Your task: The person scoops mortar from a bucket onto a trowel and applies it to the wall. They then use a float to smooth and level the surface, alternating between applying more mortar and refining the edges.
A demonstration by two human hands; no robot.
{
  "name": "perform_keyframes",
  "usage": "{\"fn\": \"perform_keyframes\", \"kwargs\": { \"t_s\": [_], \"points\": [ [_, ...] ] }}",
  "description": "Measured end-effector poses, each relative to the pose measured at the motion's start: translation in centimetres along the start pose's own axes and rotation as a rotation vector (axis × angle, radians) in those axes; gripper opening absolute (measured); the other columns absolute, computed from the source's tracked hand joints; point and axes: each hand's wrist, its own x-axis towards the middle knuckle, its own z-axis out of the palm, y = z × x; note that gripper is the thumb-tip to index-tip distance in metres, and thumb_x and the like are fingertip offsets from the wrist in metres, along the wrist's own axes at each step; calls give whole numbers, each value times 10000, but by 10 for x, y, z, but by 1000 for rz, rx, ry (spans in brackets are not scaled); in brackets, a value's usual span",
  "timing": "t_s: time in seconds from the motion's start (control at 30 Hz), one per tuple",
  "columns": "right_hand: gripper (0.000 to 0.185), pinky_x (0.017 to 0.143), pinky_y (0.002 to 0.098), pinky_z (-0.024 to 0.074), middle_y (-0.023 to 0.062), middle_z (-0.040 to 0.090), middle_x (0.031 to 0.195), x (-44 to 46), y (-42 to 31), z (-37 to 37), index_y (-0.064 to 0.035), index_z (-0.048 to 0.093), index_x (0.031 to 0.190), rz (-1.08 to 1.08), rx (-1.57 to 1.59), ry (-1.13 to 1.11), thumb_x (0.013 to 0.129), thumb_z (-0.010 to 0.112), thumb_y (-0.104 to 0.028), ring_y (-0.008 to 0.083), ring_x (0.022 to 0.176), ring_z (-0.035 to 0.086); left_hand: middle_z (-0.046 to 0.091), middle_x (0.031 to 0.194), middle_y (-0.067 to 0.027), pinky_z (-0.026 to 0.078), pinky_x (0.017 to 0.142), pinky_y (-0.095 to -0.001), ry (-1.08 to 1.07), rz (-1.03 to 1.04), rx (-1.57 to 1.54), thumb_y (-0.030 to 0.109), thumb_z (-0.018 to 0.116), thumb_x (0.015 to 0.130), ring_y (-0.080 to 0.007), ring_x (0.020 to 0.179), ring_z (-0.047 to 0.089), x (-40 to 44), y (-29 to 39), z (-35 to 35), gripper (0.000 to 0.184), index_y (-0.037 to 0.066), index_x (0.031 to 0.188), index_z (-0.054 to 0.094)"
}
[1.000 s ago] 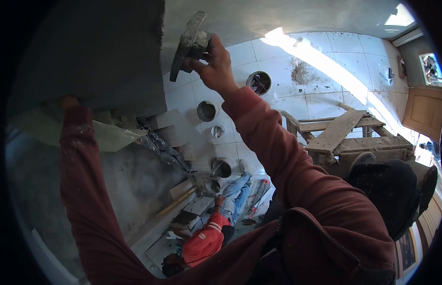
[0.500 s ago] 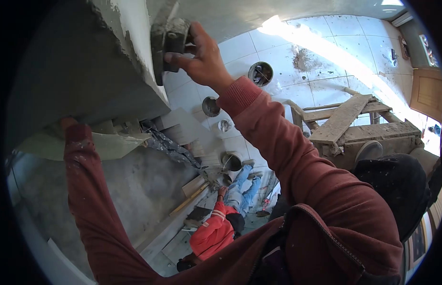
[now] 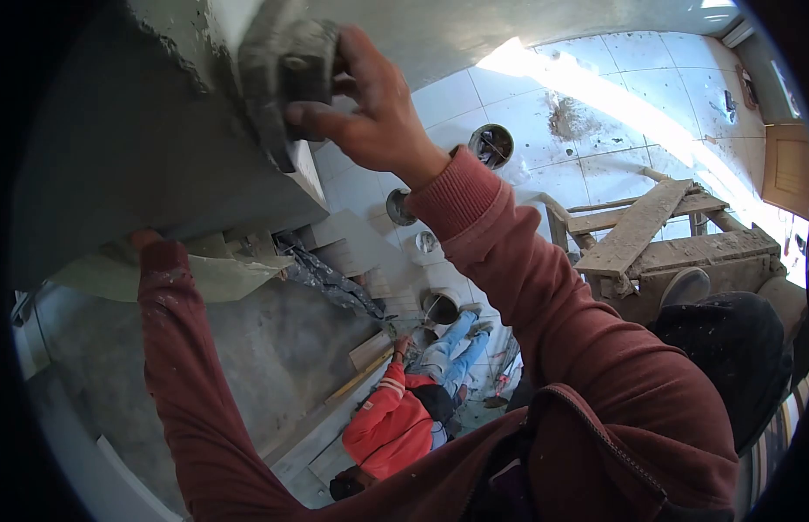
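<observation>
My right hand (image 3: 374,117) is closed round the dark handle of a plaster-smeared plastering trowel (image 3: 267,96). Its blade, slightly blurred, lies along the corner edge of a grey plastered surface (image 3: 100,139) at the upper left. Rough wet plaster (image 3: 174,56) shows along that edge, beside a paler face. My left hand (image 3: 145,237) is at the lower side of the same grey surface, above a pale greenish sheet (image 3: 152,277). Only a bit of that hand shows past the cuff, and its fingers are hidden.
Below, a co-worker in a red top (image 3: 391,431) is beside several buckets, one a pale bucket (image 3: 441,306). A dark bucket (image 3: 491,145) stands on the splattered tile floor (image 3: 526,113). At right is a wooden plank scaffold (image 3: 639,230), close to my shoe (image 3: 685,285).
My right hand and the trowel have shifted left along the corner edge. The view has moved slightly, and the co-worker's arm and body have changed position.
</observation>
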Motion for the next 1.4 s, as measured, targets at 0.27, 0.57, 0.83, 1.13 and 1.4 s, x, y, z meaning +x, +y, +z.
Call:
{"fn": "perform_keyframes", "kwargs": {
  "t_s": [0.27, 0.57, 0.83, 1.13, 1.4],
  "points": [
    [438, 731, 390, 443, 182, 551, 890, -2, 24, 4, -3, 463, 961, 170, -193, -18, 661, 724, -185, 355, 826, 546, 569, 1052, -127, 408, 851, -290, -3, 71, -31, 100, 492, 786, -192, 957, 550, -21, 10, 34, 294, 15, 1061, 553],
    [508, 843, 347, 458, 97, 536, 1067, 31, -39, -9, -20, 440, 1184, -191, 61, -181, 751, 680, -135, 200, 969, 548, 570, 1047, -125, 408, 847, -289, -10, 96, -82, 100, 486, 788, -188, 950, 551, -20, 11, 31, 291, 18, 1059, 554],
    [453, 713, 406, 417, 192, 523, 863, 37, -28, -17, 4, 452, 987, -167, 78, -11, 698, 697, -243, 364, 807, 522, 570, 1042, -124, 408, 845, -287, -7, 100, -128, 99, 481, 790, -186, 945, 552, -28, 12, 37, 289, 20, 1058, 554],
    [467, 777, 348, 484, 128, 571, 1000, 19, -3, -14, -19, 443, 1126, 85, -334, -134, 759, 682, -180, 209, 895, 577, 570, 1037, -122, 409, 842, -285, 15, 100, -226, 99, 474, 792, -182, 938, 554, -21, 13, 44, 286, 23, 1056, 554],
    [358, 762, 275, 473, 87, 547, 988, -16, -49, -64, -12, 432, 1114, 157, 113, 174, 809, 610, -74, 143, 902, 544, 571, 1033, -121, 409, 839, -284, 351, 292, -366, 99, 469, 793, -180, 932, 555, -74, 12, 82, 284, 25, 1054, 554]
  ]
}}
